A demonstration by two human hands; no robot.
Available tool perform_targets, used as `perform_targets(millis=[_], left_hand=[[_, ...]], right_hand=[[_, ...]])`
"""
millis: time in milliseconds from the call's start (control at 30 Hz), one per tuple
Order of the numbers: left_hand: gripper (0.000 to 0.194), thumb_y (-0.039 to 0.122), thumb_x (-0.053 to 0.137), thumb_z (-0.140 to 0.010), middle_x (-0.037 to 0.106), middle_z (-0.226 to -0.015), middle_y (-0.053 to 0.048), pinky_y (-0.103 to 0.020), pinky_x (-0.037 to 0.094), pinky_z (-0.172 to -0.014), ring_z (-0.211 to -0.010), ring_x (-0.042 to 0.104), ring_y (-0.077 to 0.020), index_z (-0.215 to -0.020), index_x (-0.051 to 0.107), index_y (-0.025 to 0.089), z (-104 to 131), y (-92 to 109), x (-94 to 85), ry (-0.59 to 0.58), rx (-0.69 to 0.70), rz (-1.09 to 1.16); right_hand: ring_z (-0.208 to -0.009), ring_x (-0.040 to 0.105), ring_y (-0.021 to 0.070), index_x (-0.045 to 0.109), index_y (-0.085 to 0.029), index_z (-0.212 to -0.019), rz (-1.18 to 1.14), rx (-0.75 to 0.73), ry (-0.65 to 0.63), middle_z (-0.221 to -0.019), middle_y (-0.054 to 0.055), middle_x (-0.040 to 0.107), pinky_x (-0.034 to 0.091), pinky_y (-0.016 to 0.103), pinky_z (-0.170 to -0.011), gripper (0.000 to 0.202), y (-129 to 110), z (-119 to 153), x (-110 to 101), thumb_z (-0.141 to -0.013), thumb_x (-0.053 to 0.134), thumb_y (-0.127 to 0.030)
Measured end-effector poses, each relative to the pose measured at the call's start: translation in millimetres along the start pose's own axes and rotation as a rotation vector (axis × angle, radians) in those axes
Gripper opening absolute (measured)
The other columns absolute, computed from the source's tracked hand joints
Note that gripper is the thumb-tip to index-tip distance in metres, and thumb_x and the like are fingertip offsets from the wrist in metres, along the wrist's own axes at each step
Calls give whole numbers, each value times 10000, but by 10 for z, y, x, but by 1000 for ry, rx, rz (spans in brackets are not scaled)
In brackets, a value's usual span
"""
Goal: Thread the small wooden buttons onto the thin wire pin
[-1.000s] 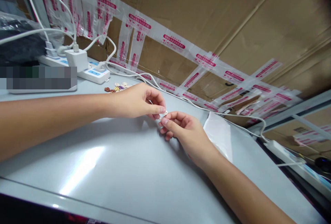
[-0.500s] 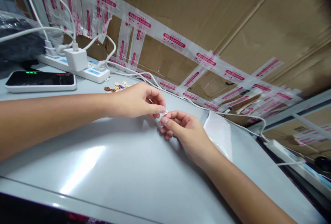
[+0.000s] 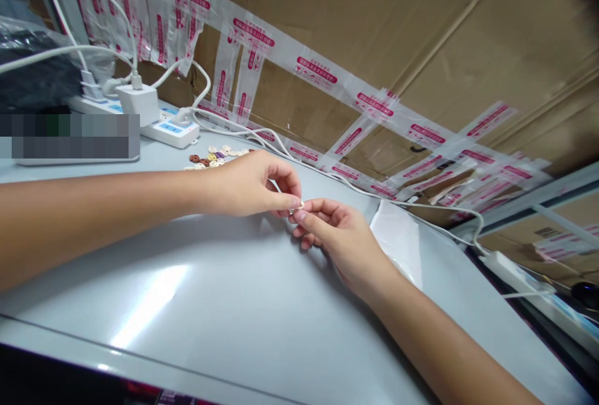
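Note:
My left hand point(image 3: 262, 185) and my right hand point(image 3: 334, 230) meet above the grey table, fingertips almost touching. Pinched between them is a small whitish button point(image 3: 296, 207), mostly covered by the fingers. Thumb and forefinger of each hand are closed on it; whether a thread or second piece is there I cannot tell. Behind my left wrist lies a loose group of small round buttons point(image 3: 213, 158), cream, brown, yellow and purple, partly hidden by the hand.
A white power strip point(image 3: 175, 135) with a plugged-in charger point(image 3: 139, 104) and cables stands at the back left. A blurred-out device point(image 3: 77, 160) lies before it. A white plastic sheet point(image 3: 397, 236) is beyond my right hand. Taped cardboard point(image 3: 299, 12) walls the back.
Both hands stay nearly in place. The fingertips have drawn slightly closer together around the button, which has shifted a little in the grip.

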State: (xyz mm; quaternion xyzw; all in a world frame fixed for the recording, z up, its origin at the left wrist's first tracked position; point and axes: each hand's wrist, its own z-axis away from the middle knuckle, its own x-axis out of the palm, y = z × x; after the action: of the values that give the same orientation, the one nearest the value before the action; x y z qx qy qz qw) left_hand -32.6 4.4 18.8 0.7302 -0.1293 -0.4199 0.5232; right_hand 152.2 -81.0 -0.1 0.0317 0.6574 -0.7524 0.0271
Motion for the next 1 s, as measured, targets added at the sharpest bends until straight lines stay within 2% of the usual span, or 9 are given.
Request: perform_targets(millis=[167,367,600,833,1000], left_hand=[[164,337,683,-806,758,-841,-6,-238,505,-652,-804,704,-155,-887,710,196,11,21,18,23,23,-80],[160,324,679,-794,742,-824,-2,-235,453,-600,-739,652,-138,-879,727,196,30,37,25,43,48,-134],[130,285,661,-799,720,-762,15,-225,407,-568,-681,593,-110,-840,742,191,27,18,57,60,89,-160],[148,264,664,-797,747,-784,-16,-234,446,-603,-730,662,-139,-867,752,168,22,-20,87,69,105,-117],[142,245,655,-797,755,-803,-15,-237,490,-633,-757,692,-150,-861,757,168,7,-69,101,82,111,-135]], right_hand=[[-684,644,130,696,-175,-861,-10,8,3,-835,45,748,497,256,-602,323,6,-8,-9,-682,873,-379],[-629,635,127,674,-177,-838,-7,1,37,-710,19,718,495,264,-614,347,7,-17,-1,-656,882,-388],[-638,669,126,610,-186,-852,-43,-3,64,-696,3,727,543,273,-678,402,18,-22,15,-640,899,-368],[-628,674,118,608,-181,-842,-77,23,104,-686,1,725,557,262,-684,402,30,-2,50,-631,904,-354],[-650,694,115,613,-171,-872,-107,44,88,-706,16,740,568,237,-692,436,45,-3,57,-620,913,-364]])
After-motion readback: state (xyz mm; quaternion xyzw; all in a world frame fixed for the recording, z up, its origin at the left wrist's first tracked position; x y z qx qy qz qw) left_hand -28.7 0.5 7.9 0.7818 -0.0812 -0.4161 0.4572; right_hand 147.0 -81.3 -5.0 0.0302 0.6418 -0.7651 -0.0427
